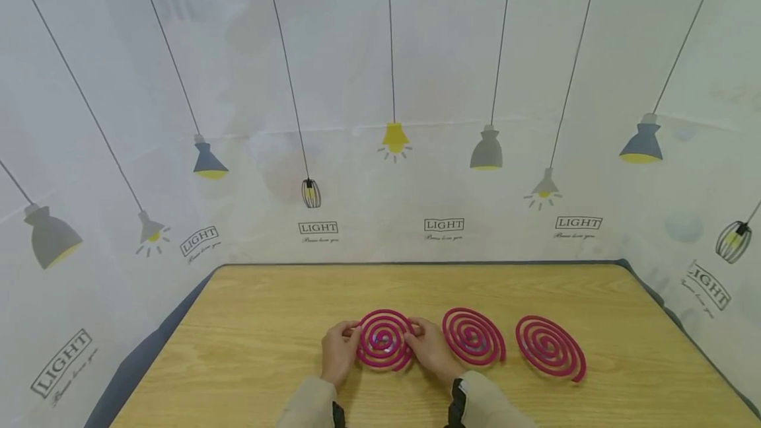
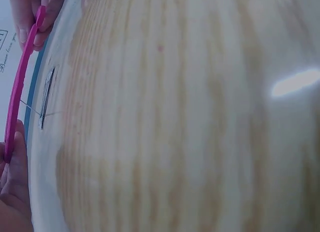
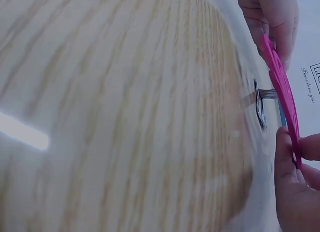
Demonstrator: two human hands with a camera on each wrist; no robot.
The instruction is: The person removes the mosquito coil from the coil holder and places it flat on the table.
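Left hand [image 1: 340, 352] and right hand [image 1: 431, 349], each pinching between thumb and fingers the rim of one magenta spiral coil [image 1: 385, 338], the left at the coil's left side, the right at its right side. The wrist views show this coil edge-on, raised off the wooden table [image 1: 261, 322], with a small metal piece [image 3: 260, 105] beneath it; whether that piece touches the surface cannot be told with certainty. The coil lies slightly left of midway between the table's left and right edges. Beside the right hand, toward the right edge, is a second coil [image 1: 472, 337]; a third coil [image 1: 546, 346] follows, nearest the right edge but apart from it. Both forearms wear beige sleeves [image 1: 309, 405]. Beyond the far edge rises a pale backdrop [image 1: 345, 51], printed with hanging lamps [image 1: 395, 134] and boxed "LIGHT" lettering [image 1: 318, 228].
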